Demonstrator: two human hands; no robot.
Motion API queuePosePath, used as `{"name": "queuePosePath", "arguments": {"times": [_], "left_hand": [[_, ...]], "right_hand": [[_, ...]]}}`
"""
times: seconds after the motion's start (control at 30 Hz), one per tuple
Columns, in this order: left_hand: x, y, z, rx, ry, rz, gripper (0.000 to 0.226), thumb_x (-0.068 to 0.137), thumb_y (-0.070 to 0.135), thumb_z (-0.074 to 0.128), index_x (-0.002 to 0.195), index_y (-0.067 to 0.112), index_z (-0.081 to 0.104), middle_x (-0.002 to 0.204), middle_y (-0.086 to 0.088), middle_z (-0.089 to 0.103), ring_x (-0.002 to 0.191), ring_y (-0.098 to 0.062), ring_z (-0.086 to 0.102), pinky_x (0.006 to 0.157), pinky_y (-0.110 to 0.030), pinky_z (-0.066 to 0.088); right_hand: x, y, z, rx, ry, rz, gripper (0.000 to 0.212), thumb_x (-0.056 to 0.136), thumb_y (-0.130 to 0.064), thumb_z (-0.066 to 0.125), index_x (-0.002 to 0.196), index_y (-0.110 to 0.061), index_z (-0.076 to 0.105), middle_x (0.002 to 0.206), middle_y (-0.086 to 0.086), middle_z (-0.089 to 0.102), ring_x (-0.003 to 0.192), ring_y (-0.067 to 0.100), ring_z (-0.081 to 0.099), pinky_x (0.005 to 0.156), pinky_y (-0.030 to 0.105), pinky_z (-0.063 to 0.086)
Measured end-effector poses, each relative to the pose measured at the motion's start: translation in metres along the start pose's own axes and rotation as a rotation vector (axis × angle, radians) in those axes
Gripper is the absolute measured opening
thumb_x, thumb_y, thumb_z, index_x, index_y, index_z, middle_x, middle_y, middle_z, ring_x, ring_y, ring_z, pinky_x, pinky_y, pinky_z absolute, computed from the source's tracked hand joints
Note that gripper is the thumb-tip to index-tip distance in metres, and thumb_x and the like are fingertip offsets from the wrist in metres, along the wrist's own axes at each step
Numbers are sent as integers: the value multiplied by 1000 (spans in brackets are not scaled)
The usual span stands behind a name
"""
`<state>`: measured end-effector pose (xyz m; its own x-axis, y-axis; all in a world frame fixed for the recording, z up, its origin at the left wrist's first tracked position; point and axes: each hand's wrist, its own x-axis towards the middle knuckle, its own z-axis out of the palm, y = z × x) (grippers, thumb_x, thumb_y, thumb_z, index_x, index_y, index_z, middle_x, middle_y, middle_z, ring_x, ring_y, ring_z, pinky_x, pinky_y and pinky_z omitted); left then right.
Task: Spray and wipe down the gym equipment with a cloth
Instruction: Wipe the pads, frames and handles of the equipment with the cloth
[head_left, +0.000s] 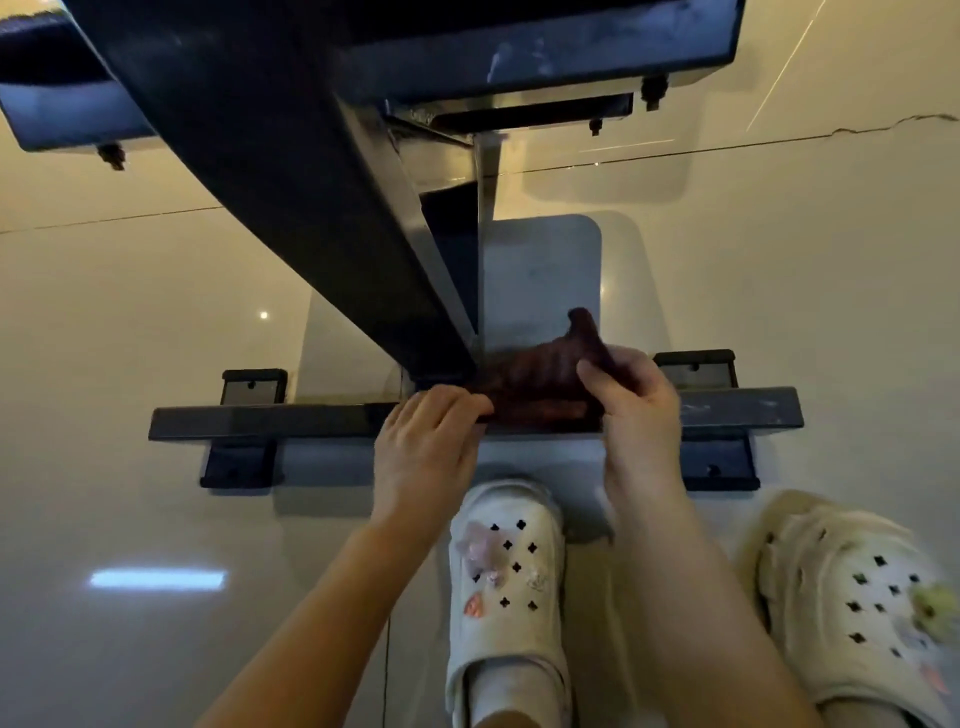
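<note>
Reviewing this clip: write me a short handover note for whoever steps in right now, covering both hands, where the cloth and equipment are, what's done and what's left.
Left hand: fingers curled on the near left edge of the dark reddish-brown ribbed cloth.
Right hand: pinching the cloth's right side, lifting a corner into a peak.
Cloth: bunched on the dark metal floor crossbar of the gym bench frame, where the slanted dark metal upright beam meets it.
Done: cannot tell which parts have been wiped; no spray bottle is in view.
Left: probably wiping along the crossbar to both ends, then the black floor brackets.
White perforated clogs stand just behind the crossbar.
</note>
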<state>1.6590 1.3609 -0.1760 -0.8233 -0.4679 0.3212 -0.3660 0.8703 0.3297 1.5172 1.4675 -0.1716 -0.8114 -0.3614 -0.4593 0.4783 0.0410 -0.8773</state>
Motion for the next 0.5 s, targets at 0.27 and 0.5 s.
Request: {"name": "queuePosePath", "arguments": {"times": [0.27,0.5], "left_hand": [[-13,20,55,-80,-433,109,21,69,15,75,89,20,73,84,4,72,72,-16,69,65,-29,55],[-37,-24,27,-22,-238,-358,39,92,31,48,125,14,60,127,-9,61,119,-28,55,101,-42,38]], "right_hand": [[15,33,-52,-1234,107,-531,45,89,-22,64,131,-10,55,133,16,53,127,36,45,108,50,32],[20,70,13,-1598,-253,-493,56,98,-52,18,142,-29,45,139,6,52,135,35,38,112,64,11]]}}
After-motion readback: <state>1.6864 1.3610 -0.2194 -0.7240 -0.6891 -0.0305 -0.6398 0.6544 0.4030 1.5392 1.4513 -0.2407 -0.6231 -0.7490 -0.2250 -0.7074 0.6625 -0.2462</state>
